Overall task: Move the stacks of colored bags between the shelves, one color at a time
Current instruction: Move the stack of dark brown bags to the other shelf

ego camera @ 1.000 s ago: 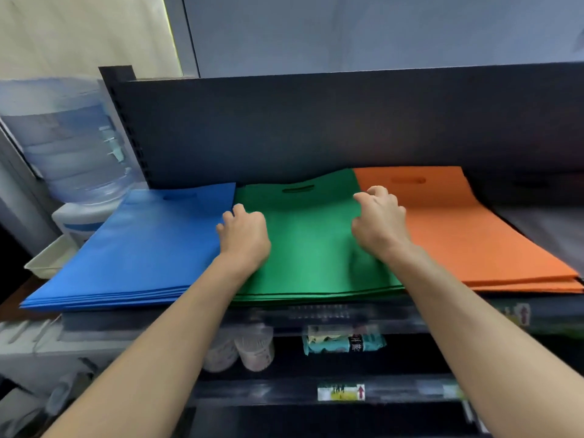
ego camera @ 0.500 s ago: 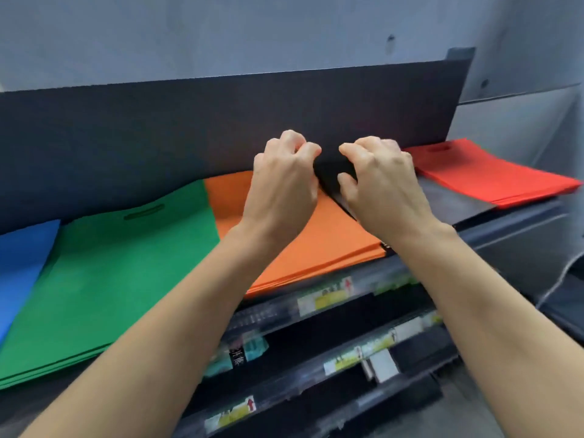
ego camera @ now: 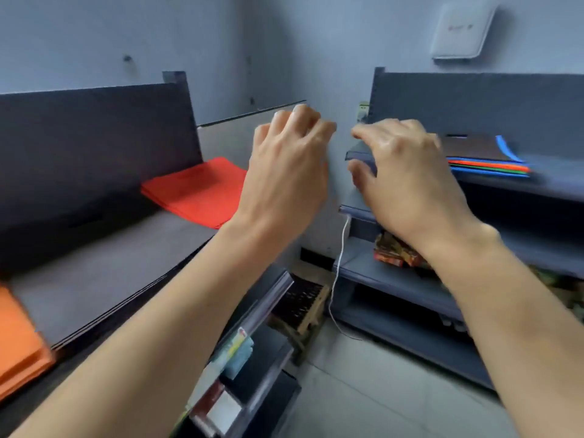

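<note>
Both my hands hover in the air between two shelf units, holding nothing. My left hand (ego camera: 284,172) has loosely curled fingers and hangs just right of the red bag stack (ego camera: 196,188). My right hand (ego camera: 407,184), also loosely curled, is in front of the left end of the right shelf (ego camera: 556,181). On that shelf lies a pile of bags (ego camera: 480,153) with a dark top and blue, orange and green edges. The left shelf carries an orange stack (ego camera: 19,339), a grey stack (ego camera: 104,273) and the red stack, in that order from left to right.
A dark back panel (ego camera: 94,147) rises behind the left shelf. A white cable (ego camera: 339,263) hangs in the gap between the units. Snack packets (ego camera: 395,251) lie on a lower right shelf. A wooden crate (ego camera: 300,305) sits on the tiled floor.
My hands left the green stack and travelled right past the orange and grey stacks, still empty. The view swung right; the blue and green stacks are out of sight and the right shelf appeared.
</note>
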A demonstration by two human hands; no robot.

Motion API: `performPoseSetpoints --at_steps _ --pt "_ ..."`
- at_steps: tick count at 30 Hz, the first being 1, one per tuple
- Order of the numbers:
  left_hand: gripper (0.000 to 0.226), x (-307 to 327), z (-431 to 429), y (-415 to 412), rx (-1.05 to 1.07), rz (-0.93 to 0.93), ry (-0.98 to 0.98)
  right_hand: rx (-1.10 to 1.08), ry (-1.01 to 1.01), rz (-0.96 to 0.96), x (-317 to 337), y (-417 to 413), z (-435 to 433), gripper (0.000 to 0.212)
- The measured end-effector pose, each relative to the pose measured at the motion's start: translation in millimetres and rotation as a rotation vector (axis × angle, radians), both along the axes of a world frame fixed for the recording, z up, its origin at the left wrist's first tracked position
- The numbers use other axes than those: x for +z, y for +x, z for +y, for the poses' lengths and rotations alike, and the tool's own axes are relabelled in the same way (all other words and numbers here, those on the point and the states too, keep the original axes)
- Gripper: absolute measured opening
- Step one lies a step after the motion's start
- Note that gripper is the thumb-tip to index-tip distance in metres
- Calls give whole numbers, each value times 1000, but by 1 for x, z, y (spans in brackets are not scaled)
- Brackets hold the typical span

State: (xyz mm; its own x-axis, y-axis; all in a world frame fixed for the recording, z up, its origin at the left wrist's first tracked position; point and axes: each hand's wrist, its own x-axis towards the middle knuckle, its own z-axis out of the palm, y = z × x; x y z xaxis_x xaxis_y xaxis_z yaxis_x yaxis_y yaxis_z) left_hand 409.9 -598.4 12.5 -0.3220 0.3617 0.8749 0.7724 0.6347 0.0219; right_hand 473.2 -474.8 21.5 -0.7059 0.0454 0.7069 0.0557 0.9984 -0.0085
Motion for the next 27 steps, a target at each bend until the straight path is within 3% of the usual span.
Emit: performPoseSetpoints --at_steps 7,14,27 --pt "33 0 123 -24 -223 -30 6 -297 -62 15 -7 9 119 25" --pt "28 -8 235 -77 -392 -86 27 -543 -124 -7 -11 -8 217 35" --pt "32 -5 399 -219 -456 -247 -63 -700 -208 -54 -5 -126 365 30"
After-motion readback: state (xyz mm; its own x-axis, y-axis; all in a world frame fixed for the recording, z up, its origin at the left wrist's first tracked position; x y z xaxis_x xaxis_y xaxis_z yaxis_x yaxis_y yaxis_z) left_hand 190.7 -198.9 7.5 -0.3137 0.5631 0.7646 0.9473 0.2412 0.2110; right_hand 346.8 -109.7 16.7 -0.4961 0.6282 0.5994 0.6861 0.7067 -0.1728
